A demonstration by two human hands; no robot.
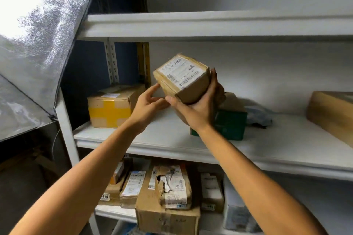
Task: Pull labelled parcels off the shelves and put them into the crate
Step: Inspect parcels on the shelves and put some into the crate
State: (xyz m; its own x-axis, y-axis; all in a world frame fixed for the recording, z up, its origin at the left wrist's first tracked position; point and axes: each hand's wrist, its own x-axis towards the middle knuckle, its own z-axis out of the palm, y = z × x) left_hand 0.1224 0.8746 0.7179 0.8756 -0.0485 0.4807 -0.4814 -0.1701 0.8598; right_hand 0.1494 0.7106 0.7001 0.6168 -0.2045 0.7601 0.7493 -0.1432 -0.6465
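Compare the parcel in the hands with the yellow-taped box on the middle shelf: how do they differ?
The held parcel is up in the air and tilted, gripped by the right hand with the left hand touching its edge; the yellow-taped box sits flat on the middle shelf. The held parcel shows a large white label; the box carries a yellow tape cross. The parcel looks smaller. Both are brown cardboard.

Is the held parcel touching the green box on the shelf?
Cannot tell. In the head view the labelled parcel, held by the right hand, overlaps the green box; no gap shows.
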